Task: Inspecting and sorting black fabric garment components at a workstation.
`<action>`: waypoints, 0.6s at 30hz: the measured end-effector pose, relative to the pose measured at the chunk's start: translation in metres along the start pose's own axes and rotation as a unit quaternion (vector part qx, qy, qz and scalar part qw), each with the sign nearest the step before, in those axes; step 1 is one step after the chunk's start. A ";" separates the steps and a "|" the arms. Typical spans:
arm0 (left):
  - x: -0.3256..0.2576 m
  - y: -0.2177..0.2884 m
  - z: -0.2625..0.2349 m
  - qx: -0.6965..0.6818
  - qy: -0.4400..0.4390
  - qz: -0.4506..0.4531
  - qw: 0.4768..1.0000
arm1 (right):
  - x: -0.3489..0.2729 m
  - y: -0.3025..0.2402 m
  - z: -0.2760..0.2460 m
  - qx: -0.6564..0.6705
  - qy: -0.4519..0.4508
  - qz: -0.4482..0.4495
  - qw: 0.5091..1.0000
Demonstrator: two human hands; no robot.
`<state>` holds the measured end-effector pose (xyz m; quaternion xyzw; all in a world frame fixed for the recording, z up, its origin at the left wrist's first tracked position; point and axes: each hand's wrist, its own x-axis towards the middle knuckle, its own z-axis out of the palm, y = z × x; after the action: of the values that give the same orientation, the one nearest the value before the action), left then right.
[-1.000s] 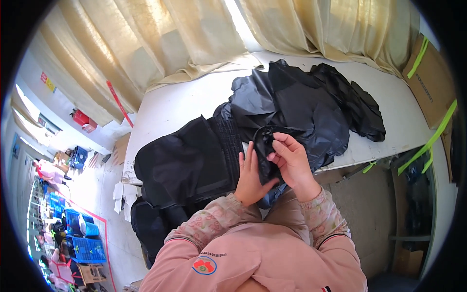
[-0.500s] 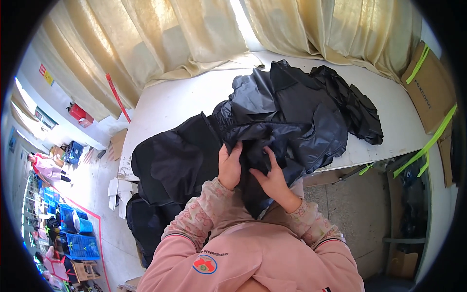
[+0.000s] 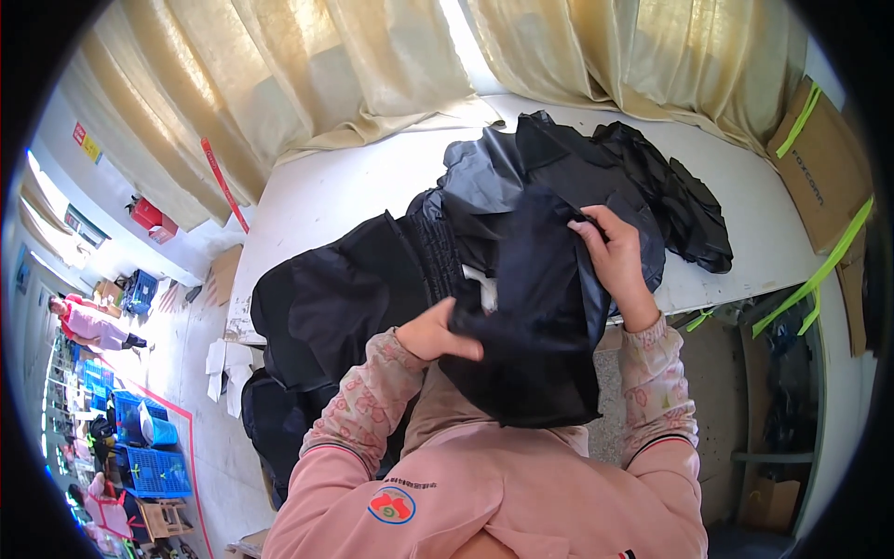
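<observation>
A dark, limp black fabric piece (image 3: 545, 307) hangs in front of me, its lower edge over my lap. My right hand (image 3: 616, 256) pinches its upper right edge between thumb and fingers. At its left edge is my left hand (image 3: 438, 334), thumb over the cloth and other fingers partly hidden. A flat black padded piece (image 3: 340, 307) with a smoother dark patch lies left of it on the table. Beyond my hands, a heap of shiny black fabric (image 3: 596, 168) spreads across the tabletop.
The white table (image 3: 317, 200) runs back to beige curtains (image 3: 326, 74). More black pieces (image 3: 279, 419) hang low at its left. A cardboard box (image 3: 815, 172) with yellow-green straps stands right. Blue crates (image 3: 158, 470) and a person in pink (image 3: 93, 321) are far left.
My right hand has moved up and right, drawing the black fabric piece open and flatter. My left hand has shifted slightly down and left. The distant person has moved slightly.
</observation>
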<state>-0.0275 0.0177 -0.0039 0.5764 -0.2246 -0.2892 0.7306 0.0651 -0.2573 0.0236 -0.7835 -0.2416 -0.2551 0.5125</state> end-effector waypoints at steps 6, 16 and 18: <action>0.009 0.031 -0.007 -0.172 0.347 0.220 0.895 | 0.016 0.023 -0.027 0.212 -0.029 0.073 0.974; 0.009 0.043 0.010 0.388 0.038 0.326 0.862 | -0.056 0.057 0.027 0.635 -0.288 0.418 0.583; 0.028 0.038 0.036 0.455 -0.111 0.361 0.806 | -0.075 0.129 0.057 0.629 -0.143 0.052 0.762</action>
<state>-0.0251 -0.0206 0.0415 0.6845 -0.6015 0.0688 0.4061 0.0999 -0.2596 -0.1329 -0.3237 -0.3772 0.0965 0.8624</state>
